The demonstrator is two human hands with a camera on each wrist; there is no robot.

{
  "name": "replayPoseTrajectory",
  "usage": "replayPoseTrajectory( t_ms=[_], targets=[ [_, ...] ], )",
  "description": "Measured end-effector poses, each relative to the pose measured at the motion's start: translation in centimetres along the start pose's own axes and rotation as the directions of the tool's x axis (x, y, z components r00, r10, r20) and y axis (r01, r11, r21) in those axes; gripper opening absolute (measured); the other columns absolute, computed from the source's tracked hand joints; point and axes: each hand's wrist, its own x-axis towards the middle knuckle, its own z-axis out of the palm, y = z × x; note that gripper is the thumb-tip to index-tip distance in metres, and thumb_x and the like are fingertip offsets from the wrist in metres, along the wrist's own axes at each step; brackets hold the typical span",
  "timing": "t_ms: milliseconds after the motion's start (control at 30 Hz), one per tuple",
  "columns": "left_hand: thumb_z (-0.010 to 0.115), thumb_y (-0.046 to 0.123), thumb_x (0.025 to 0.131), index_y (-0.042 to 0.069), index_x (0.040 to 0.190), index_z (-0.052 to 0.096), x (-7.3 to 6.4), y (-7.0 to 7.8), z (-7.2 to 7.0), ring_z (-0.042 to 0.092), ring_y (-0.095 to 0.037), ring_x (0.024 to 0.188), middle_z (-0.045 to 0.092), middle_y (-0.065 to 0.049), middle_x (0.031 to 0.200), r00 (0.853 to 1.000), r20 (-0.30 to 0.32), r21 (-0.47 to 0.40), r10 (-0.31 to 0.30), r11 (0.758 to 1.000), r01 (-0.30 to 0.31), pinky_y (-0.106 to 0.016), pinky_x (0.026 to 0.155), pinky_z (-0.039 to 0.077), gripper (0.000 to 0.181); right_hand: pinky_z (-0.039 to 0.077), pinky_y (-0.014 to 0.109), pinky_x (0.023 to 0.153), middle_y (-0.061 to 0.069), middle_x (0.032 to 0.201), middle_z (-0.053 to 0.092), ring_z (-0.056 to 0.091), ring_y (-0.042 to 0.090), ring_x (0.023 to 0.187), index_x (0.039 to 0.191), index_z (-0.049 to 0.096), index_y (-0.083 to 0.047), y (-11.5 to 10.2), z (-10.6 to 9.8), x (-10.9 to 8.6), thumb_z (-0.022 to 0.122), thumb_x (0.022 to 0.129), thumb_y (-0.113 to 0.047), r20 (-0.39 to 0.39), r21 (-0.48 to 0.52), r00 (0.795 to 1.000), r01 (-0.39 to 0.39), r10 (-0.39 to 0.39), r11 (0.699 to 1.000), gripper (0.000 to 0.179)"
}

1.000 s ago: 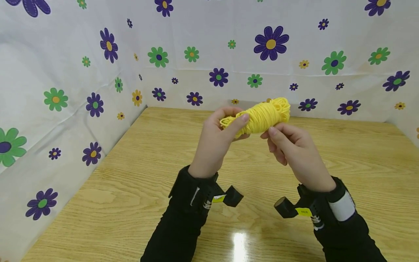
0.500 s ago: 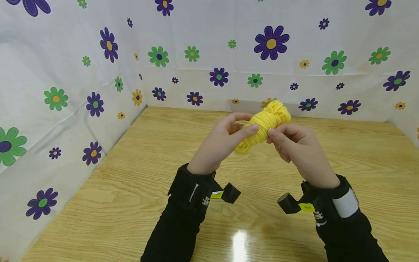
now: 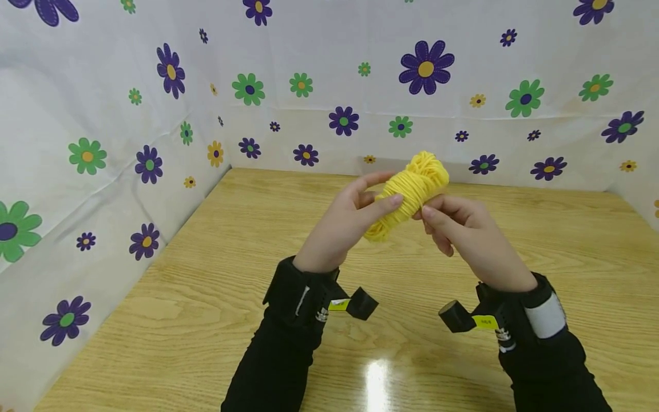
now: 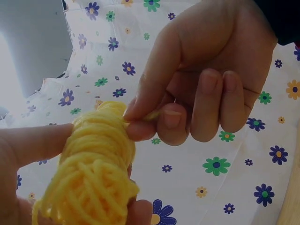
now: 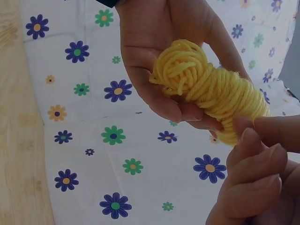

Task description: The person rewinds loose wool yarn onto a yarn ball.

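Note:
A skein of yellow yarn, wound round its middle, is held tilted above the table in the head view. My left hand grips it from the left, thumb across the near side and fingers behind. At the skein's right side my right hand pinches the yarn between thumb and index finger. In the left wrist view, a short bit of yellow strand shows at the right hand's fingers. The right wrist view shows the skein's looped end lying in the left palm.
Below both hands spreads a wooden table. A white cloth with printed flowers stands as a wall at the back and along the left side. Black wrist cameras stick out from both wrists.
The skein has turned steeper in my left hand, its lower end swinging down toward me. My right hand has stayed close to its right side, its fingers pinching at the yarn.

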Motion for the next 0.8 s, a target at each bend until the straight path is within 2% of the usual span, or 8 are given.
replayPoseTrajectory(
  t_ms=[167,300,467,633,800],
  targets=[
    [0.053,0.016,0.094,0.003,0.134,0.041,-0.02,0.17,0.01,0.057,-0.026,0.095,0.058,-0.018,0.109,1.0,0.022,0.014,0.003,1.0,-0.004,-0.037,0.082,0.048,0.044,0.036,0.02,0.046,0.005,0.075,0.044,0.039,0.014,0.055,0.099,0.052,0.007,0.11,-0.03,0.05,0.046,0.098,-0.015,-0.031,0.017,0.999,-0.04,0.041,0.999,0.022],
    [0.054,0.014,0.094,0.001,0.132,0.041,-0.07,0.18,0.03,0.059,-0.026,0.096,0.059,-0.02,0.111,0.999,0.034,0.008,-0.006,1.0,0.006,-0.041,0.086,0.049,0.043,0.036,0.019,0.047,0.003,0.078,0.046,0.039,0.013,0.056,0.1,0.052,0.003,0.28,-0.05,0.13,0.049,0.097,-0.017,-0.065,0.099,0.995,-0.071,0.078,0.993,0.021],
    [0.056,0.012,0.092,0.001,0.128,0.043,-0.08,0.08,0.12,0.06,-0.026,0.097,0.061,-0.02,0.112,0.999,0.049,-0.003,-0.017,1.0,0.017,-0.043,0.089,0.047,0.04,0.037,0.017,0.046,0.004,0.082,0.046,0.039,0.011,0.056,0.099,0.054,-0.003,0.4,0.0,0.21,0.054,0.094,-0.018,-0.147,0.181,0.981,-0.101,0.128,0.978,0.016],
    [0.06,0.015,0.09,0.002,0.126,0.044,0.03,-0.22,0.2,0.061,-0.023,0.097,0.063,-0.018,0.111,0.999,0.037,0.014,-0.039,0.999,0.038,-0.048,0.093,0.043,0.041,0.039,0.016,0.045,0.001,0.074,0.05,0.041,0.011,0.053,0.089,0.062,-0.006,0.42,0.05,0.23,0.057,0.092,-0.014,-0.211,0.194,0.972,-0.065,0.106,0.979,0.01],
    [0.063,0.018,0.088,0.003,0.123,0.045,0.15,-0.52,0.26,0.063,-0.021,0.093,0.064,-0.016,0.108,0.998,0.02,0.051,-0.051,0.997,0.05,-0.048,0.092,0.043,0.042,0.043,0.015,0.046,-0.001,0.07,0.056,0.046,0.011,0.054,0.087,0.069,-0.009,0.3,-0.02,0.25,0.059,0.09,-0.011,-0.218,0.167,0.972,-0.048,0.085,0.985,0.011]
  ],
)
